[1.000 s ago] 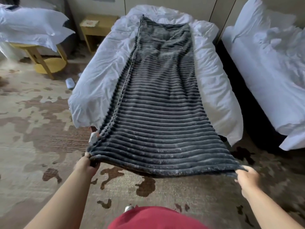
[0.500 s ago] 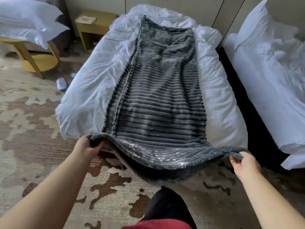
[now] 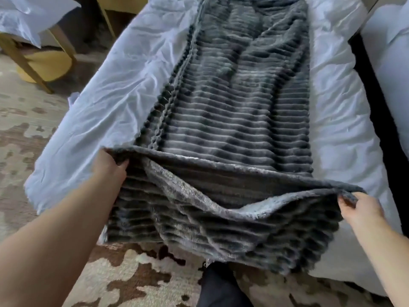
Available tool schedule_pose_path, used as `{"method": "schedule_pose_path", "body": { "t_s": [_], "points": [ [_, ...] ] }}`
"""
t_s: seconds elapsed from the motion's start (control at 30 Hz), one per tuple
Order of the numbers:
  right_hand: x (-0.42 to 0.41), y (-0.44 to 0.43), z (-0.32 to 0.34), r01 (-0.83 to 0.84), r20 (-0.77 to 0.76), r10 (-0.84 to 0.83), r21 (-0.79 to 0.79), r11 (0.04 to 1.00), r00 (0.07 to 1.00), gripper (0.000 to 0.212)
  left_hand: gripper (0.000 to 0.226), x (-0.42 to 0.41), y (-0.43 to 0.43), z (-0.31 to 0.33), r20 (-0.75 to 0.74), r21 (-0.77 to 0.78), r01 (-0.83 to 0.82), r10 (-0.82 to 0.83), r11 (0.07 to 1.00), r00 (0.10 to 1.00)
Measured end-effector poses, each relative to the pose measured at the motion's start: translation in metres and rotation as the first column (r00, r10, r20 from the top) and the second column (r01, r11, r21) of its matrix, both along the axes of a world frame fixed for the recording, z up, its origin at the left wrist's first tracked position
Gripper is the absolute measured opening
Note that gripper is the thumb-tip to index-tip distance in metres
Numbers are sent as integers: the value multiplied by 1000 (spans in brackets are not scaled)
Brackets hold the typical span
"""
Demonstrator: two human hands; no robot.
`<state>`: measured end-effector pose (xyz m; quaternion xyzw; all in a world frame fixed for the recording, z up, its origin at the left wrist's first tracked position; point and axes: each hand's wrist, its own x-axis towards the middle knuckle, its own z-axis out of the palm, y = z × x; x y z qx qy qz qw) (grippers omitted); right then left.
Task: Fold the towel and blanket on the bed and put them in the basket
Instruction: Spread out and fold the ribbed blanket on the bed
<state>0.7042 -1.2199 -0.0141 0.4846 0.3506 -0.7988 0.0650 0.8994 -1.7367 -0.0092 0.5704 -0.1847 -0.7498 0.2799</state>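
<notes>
**Item 1. Blanket** (image 3: 232,107): grey ribbed plush, laid as a long strip down the middle of the bed from 12 o'clock to the foot at 6. Stacked edges along its 9 o'clock side suggest it is already doubled lengthwise. The near end is raised off the bed, sags between its two corners and droops over the foot.

**Item 2. Left hand** (image 3: 108,171), 8 o'clock: fingers curled round the near-left corner.

**Item 3. Right hand** (image 3: 358,209), 4 o'clock: thumb and fingertips pinching the near-right corner.

**Item 4. Bed** (image 3: 106,103): crumpled white duvet, showing at 9 and 3 o'clock.

**Item 5. Surroundings:** patterned carpet (image 3: 26,120) at 8 to 9; yellow stool (image 3: 44,63) at 10; second bed (image 3: 394,63) at 2. Towel and basket are not in view.

**Hazards (judged):**
- The slack middle may land first when the end is carried toward 12, leaving a bunched, crooked fold.
- A grip on only the upper layer would let the lower one slide out, since plush slips on itself.
- Uneven reach of the two arms would skew the corners.
- The drooping belly may brush the carpet.
</notes>
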Motion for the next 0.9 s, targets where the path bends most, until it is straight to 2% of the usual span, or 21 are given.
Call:
{"method": "schedule_pose_path", "body": {
  "t_s": [0.03, 0.1, 0.13, 0.17, 0.2, 0.23, 0.27, 0.3, 0.33, 0.4, 0.43, 0.47, 0.5, 0.53, 0.57, 0.6, 0.67, 0.7, 0.8, 0.83, 0.9],
  "points": [
    [-27, -3, -10, 53, -29, -51, 61, 997, 998, 22, 53, -16, -5, -11, 61, -32, 28, -26, 999, 998],
    [-46, -18, -22, -130, 33, 126, 292, 947, 991, 27, 59, -32, 0, -28, 260, -109, 223, -188, 969, 947],
    [-52, -32, -29, -284, 144, 246, 422, 861, 958, 30, 58, -39, 8, -36, 403, -173, 386, -292, 906, 867],
    [-56, -43, -38, -439, 248, 363, 537, 720, 898, 29, 58, -44, 16, -44, 555, -228, 571, -377, 788, 742],
    [-53, -53, -43, -572, 361, 469, 680, 460, 806, 28, 62, -46, 27, -52, 688, -258, 734, -414, 628, 596],
    [-45, -63, -47, -633, 482, 534, 762, 136, 695, 33, 68, -43, 37, -60, 783, -240, 870, -443, 430, 436],
    [-38, -70, -49, -619, 564, 595, 773, -138, 572, 41, 72, -41, 45, -66, 862, -180, 961, -437, 209, 256],
    [-34, -77, -53, -561, 613, 660, 757, -334, 434, 44, 74, -42, 49, -71, 919, -118, 993, -375, 27, 119],
    [-30, -82, -57, -510, 636, 717, 734, -448, 286, 44, 77, -45, 52, -74, 948, -69, 992, -317, -110, 31],
    [-24, -91, -66, -430, 666, 745, 665, -611, -29, 40, 84, -55, 56, -78, 973, 67, 934, -185, -351, -139],
    [-22, -92, -71, -371, 709, 688, 604, -705, -152, 42, 84, -60, 57, -80, 971, 150, 887, -102, -437, -214],
    [-21, -94, -77, -296, 750, 620, 553, -779, -229, 43, 79, -65, 57, -81, 962, 220, 844, -34, -489, -270],
    [-22, -94, -82, -242, 788, 558, 507, -827, -260, 41, 69, -70, 56, -82, 954, 257, 815, 2, -519, -300],
    [-26, -93, -85, -235, 807, 540, 492, -838, -239, 36, 53, -74, 52, -83, 949, 281, 796, 35, -535, -312],
    [-30, -93, -86, -253, 803, 568, 520, -816, -180, 30, 37, -77, 47, -81, 951, 290, 800, 65, -525, -302],
    [-34, -91, -86, -272, 790, 608, 571, -775, -75, 25, 27, -79, 41, -79, 962, 268, 827, 87, -493, -260],
    [-45, -87, -85, -292, 757, 629, 651, -701, 177, 21, 25, -82, 28, -79, 983, 166, 909, 133, -382, -124],
    [-49, -86, -87, -307, 764, 602, 645, -699, 233, 22, 24, -82, 24, -81, 986, 131, 937, 145, -323, -88],
    [-53, -87, -98, -372, 816, 545, 575, -729, 193, 33, 24, -86, 24, -91, 985, 153, 953, 124, -261, -124],
    [-54, -88, -102, -355, 812, 558, 579, -734, 170, 37, 27, -89, 26, -97, 987, 149, 949, 104, -278, -124],
    [-60, -89, -108, -317, 820, 570, 556, -768, 57, 48, 29, -94, 26, -107, 992, 125, 918, 70, -376, -107]
  ]
}}
